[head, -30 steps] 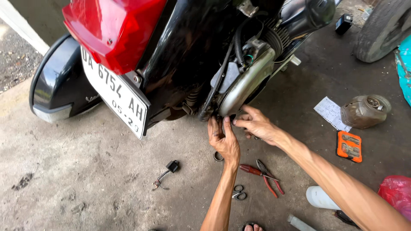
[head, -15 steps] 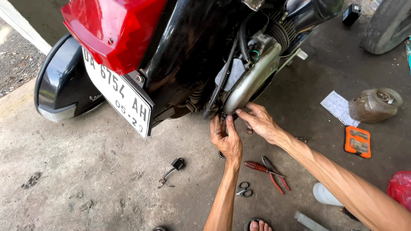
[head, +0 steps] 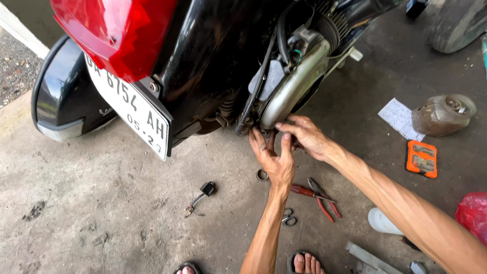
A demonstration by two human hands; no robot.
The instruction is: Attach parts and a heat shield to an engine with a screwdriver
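Both hands meet under the scooter's silver exhaust pipe [head: 294,89]: left hand [head: 274,160] reaches up from below, fingers pinching something small at the pipe's near end, right hand [head: 304,136] curled around the same spot, steadying it. Red-handled pliers [head: 317,195] lie just right, handy

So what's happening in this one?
A person crouches behind a scooter, both hands at the lower end of its silver exhaust pipe. The left hand reaches up from below; the right hand pinches at the same spot. What the fingers hold is hidden. On the concrete floor lie red-handled pliers, a small metal ring and a black connector with wires.
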